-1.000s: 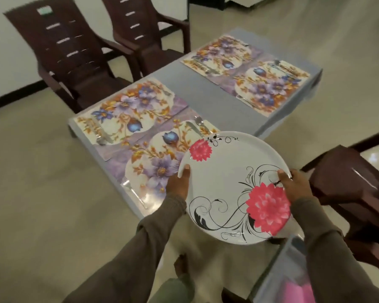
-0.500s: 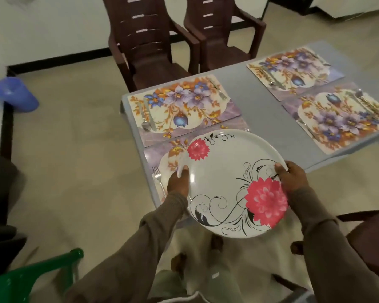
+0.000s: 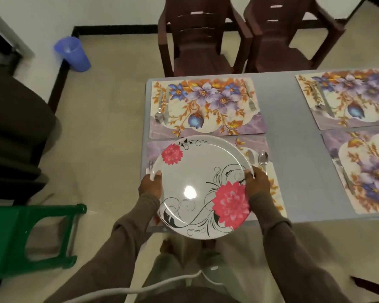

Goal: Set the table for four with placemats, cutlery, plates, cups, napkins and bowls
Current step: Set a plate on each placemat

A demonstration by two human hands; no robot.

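One floral plate (image 3: 197, 180) gripped at its rim by both hands, left hand (image 3: 151, 184), right hand (image 3: 256, 184), over near placemat (image 3: 271, 189), four placemats on grey desk (image 3: 293, 149), two brown chairs (image 3: 197, 40) behind.

Single head-worn view, wide-angle, looking steeply down and forward from close above the near edge of the bench (image 3: 282, 127). Two chairs (image 3: 197, 40) toward 12 o'clock; wearer's legs at 6 o'clock.
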